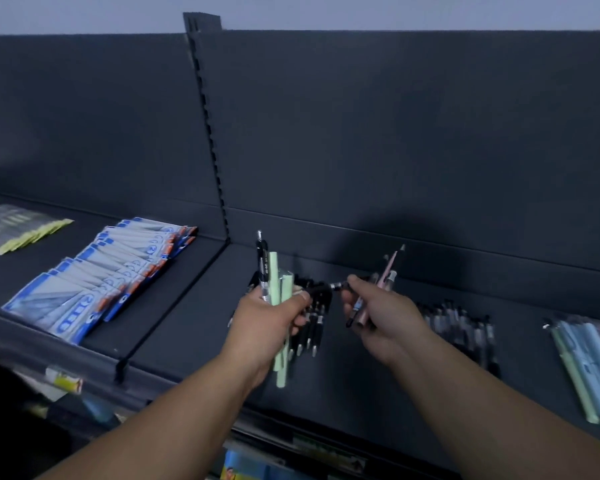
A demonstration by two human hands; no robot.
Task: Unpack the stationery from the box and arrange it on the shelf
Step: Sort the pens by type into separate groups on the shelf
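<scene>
My left hand (269, 320) grips a bunch of pens over the dark shelf (194, 327): pale green pens (280, 289) and a black pen (262, 261) stand up out of the fist. My right hand (378, 313) holds a pink pen (387, 271) and a dark pen, and its fingertips pinch the silver tip of a black pen (321, 289) that reaches across to the left hand. Under the hands a row of black pens (312, 327) lies on the shelf. The box is not in view.
Blue-and-white packets (94, 271) lie fanned at the shelf's left, and clear packets with yellow ends (18, 230) lie further left. Dark pens (461, 327) and pastel pens (582, 362) lie at the right. A slotted upright (208, 133) divides the back panel. A lower shelf holds goods.
</scene>
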